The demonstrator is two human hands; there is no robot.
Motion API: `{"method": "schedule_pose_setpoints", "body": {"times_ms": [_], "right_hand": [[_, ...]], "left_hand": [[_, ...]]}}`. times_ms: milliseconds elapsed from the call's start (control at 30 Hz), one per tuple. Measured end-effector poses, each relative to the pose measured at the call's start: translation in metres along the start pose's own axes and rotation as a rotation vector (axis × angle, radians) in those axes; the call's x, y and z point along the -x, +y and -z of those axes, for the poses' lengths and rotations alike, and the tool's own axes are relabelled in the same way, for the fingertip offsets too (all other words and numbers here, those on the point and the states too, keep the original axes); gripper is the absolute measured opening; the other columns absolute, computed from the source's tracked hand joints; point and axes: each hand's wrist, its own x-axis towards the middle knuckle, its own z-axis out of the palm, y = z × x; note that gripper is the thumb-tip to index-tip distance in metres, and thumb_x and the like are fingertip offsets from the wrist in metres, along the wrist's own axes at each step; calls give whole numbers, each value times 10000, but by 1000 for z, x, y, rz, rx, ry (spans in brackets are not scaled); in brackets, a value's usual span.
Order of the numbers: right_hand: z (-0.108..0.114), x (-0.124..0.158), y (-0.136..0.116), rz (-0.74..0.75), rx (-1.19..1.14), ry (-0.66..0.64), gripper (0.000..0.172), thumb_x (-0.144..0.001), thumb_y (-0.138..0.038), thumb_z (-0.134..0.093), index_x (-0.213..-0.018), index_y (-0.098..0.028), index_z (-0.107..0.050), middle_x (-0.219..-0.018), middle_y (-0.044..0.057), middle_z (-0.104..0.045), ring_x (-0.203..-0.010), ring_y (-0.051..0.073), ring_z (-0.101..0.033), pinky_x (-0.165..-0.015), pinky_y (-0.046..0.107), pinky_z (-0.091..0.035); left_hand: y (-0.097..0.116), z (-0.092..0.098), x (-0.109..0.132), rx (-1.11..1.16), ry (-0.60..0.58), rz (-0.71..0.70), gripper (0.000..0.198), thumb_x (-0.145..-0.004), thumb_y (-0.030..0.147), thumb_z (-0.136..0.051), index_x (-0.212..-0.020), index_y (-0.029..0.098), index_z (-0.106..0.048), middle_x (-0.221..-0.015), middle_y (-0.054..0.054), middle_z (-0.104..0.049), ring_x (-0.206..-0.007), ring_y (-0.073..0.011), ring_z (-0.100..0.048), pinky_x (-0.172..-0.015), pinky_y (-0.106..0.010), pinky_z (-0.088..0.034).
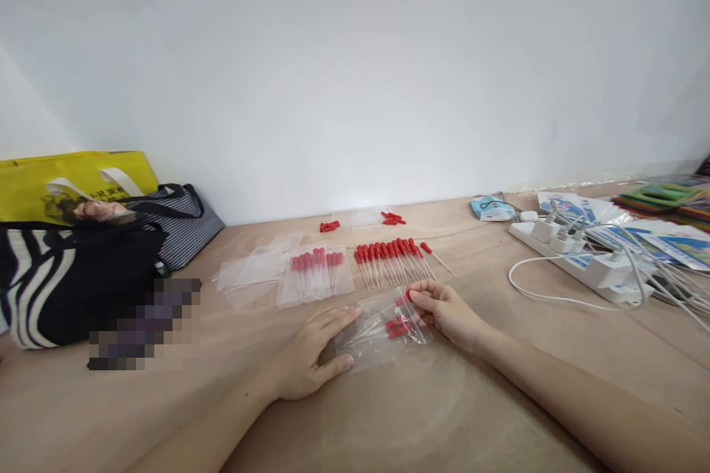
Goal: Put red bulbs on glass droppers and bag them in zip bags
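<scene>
A clear zip bag (pixel 366 347) lies flat on the table in front of me, with several red-bulbed droppers (pixel 398 327) inside, their bulbs toward its right end. My left hand (pixel 313 355) rests at the bag's left edge, fingers and thumb stretched out and apart. At the opposite end, my right hand (pixel 441 307) pinches a dropper by its red bulb (pixel 404 298), its tube reaching into the bag. Just beyond is a row of loose droppers (pixel 388 259), one lying apart on the right. Left of that row, a bag (pixel 319 277) filled with droppers lies on flat clear bags (pixel 244 277).
Loose red bulbs (pixel 329 226) and thin tubes (pixel 366 219) lie near the wall. On the right are a power strip (pixel 577 262) with tangled white cables, a blue face mask (pixel 492 208) and printed cards (pixel 682 245). Bags (pixel 111 281) and a pixelated object (pixel 147 325) occupy the left.
</scene>
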Motion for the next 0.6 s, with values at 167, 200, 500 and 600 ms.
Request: {"method": "schedule_pose_setpoints", "body": {"times_ms": [167, 200, 500, 600], "right_hand": [[1, -4, 0, 39, 279, -45, 314, -606, -401, -658, -739, -160, -507, -452, -79, -494, -308, 38, -389, -304, 161, -294], [1, -5, 1, 38, 303, -40, 310, -607, -398, -656, -739, -162, -504, -456, -79, -498, -300, 37, -383, -297, 162, -289], [2, -10, 4, 52, 351, 21, 233, -642, -347, -629, -694, -174, -482, -434, -84, -484, -265, 41, -366, -272, 163, -269], [2, -8, 3, 21, 338, -78, 246, -629, -381, -630, -680, -161, -532, -429, -63, -508, -304, 51, -406, -307, 165, -297]], "left_hand": [[4, 3, 0, 8, 11, 2, 543, -826, 419, -439, -1320, 263, -279, -1363, -35, -341, -1229, -247, -313, -1010, -440, -261], [5, 3, 0, 9, 16, 2, 540, -825, 419, -440, -1319, 269, -281, -1362, -32, -343, -1229, -248, -311, -1009, -442, -261], [-1, -1, 1, -4, 9, 23, 570, -825, 438, -433, -1334, 262, -245, -1371, -38, -324, -1242, -255, -283, -1012, -456, -253], [0, 0, 1, -14, 5, 28, 564, -826, 440, -430, -1330, 258, -256, -1369, -39, -329, -1242, -248, -288, -1010, -447, -263]]}}
